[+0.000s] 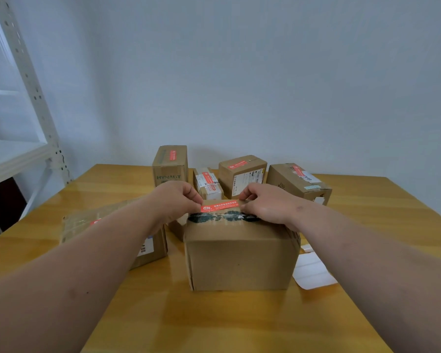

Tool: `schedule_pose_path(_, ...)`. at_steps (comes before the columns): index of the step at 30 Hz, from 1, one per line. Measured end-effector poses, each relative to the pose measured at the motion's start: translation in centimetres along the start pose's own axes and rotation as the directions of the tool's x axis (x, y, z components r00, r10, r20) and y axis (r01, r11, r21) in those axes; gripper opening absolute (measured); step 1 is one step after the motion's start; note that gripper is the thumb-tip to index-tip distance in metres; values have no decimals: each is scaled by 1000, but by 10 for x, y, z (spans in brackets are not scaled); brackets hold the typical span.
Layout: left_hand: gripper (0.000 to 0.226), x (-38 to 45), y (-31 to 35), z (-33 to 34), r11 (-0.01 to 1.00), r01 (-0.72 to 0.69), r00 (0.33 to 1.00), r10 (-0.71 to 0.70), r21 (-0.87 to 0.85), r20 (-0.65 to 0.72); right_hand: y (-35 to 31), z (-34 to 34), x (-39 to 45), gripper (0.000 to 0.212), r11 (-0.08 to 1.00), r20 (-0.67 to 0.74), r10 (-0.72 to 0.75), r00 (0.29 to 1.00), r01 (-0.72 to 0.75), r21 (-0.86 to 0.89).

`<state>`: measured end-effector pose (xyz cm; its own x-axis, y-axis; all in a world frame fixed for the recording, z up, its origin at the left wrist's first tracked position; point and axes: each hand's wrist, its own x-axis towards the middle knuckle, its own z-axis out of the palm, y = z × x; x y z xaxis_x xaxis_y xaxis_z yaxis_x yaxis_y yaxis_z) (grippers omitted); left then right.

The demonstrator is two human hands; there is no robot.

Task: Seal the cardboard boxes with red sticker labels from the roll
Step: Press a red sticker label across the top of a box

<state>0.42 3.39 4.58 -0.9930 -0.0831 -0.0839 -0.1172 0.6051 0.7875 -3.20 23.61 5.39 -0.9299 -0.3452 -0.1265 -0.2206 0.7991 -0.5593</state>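
Observation:
A brown cardboard box stands in the middle of the wooden table, its top marked with black print and clear tape. A red sticker label with white writing is stretched flat just over the box's top. My left hand pinches its left end between thumb and fingers. My right hand pinches its right end. Whether the label touches the cardboard cannot be told. The roll is not visible; a white strip of backing paper lies on the table right of the box.
Several cardboard boxes carrying red labels stand at the back: a tall one, a small one, one beside it, and one at right. A flat box lies left under my forearm. A white metal shelf stands at far left.

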Motion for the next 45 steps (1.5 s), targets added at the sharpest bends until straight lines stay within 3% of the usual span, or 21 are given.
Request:
schedule_pose_path(16,6,1,10,-1,915,-154,987,161,373,13,0,0,0,28,1000,4,0,1000,0,4)
schedule_pose_path(23,10,2,7,-2,892,-175,982,187,418,11,1,0,-1,26,1000,-2,0,1000,0,23)
schedule_pose_path(28,5,-1,4,-10,922,-205,979,188,327,83,1,0,0,27,1000,-2,5,1000,-5,28)
schedule_pose_path(34,4,4,2,-12,892,-218,976,199,397,89,0,1,1,24,999,-6,16,1000,-15,45)
schedule_pose_path(38,3,6,8,-13,792,-265,963,245,550,112,0,0,2,25,998,-6,20,1000,-19,51)
schedule_pose_path(45,23,2,19,-14,386,-404,902,321,830,290,1,0,2,24,998,0,17,1000,-17,56)
